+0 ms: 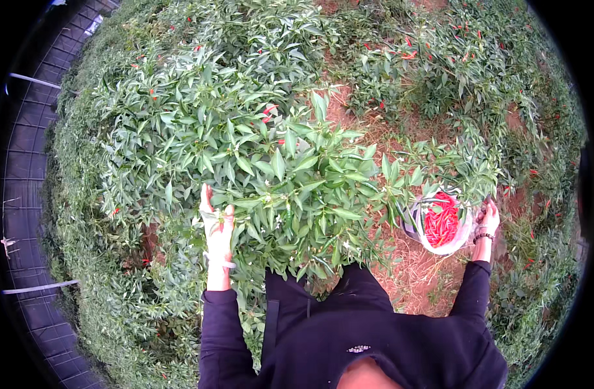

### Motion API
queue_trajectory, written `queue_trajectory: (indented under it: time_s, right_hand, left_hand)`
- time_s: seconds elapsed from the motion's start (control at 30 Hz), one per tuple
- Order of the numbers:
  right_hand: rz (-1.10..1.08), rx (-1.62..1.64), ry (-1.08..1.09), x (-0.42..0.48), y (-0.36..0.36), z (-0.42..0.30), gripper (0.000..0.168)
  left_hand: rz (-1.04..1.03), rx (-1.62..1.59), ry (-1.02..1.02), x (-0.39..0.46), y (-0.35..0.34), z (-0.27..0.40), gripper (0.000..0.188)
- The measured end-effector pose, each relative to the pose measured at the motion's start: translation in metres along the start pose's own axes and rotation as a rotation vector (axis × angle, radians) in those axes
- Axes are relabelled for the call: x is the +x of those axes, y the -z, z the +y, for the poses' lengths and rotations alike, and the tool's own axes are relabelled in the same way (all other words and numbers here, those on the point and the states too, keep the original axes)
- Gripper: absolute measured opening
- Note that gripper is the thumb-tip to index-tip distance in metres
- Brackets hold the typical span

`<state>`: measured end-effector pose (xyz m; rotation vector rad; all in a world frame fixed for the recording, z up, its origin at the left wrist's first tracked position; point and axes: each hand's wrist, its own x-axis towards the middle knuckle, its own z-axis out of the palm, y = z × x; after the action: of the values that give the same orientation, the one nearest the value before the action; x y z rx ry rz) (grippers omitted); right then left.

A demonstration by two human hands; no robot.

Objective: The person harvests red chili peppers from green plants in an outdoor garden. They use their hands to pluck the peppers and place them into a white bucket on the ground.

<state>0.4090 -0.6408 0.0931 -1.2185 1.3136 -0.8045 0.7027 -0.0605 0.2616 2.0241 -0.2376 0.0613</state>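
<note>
My left hand (pixel 218 228) reaches in among the leaves of a chili pepper plant (pixel 297 194), palm up with the fingers partly spread; a red bit shows at the palm, too small to tell what it is. My right hand (pixel 489 219) is at the far side of a white bucket (pixel 464 236), beside its rim; leaves hide part of the fingers, so its grip cannot be told. Many red chili peppers (pixel 441 223) fill the bucket. Green chilies (pixel 289 216) and small white flowers hang on the plant before me.
More chili plants with scattered red chilies (pixel 409 55) spread on all sides. Reddish soil with dry straw (pixel 413 277) shows between the rows. Along the left edge runs a dark sheet with a grid of lines (pixel 27 194), with pale poles (pixel 41 287) over it.
</note>
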Motion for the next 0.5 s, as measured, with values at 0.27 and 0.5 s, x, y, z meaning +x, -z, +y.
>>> queue_trajectory:
  time_s: [0.27,0.5]
  right_hand:
    - [-0.931,-0.560,1.016,-0.178,-0.341,-0.214,0.026]
    - [-0.942,-1.174,1.026,-0.275,-0.528,-0.110,0.027]
  left_hand:
    - [-0.691,0.449,-0.308,-0.030,-0.109,0.019,0.039]
    - [-1.069,-0.019,0.050,-0.001,-0.071,0.022,0.043]
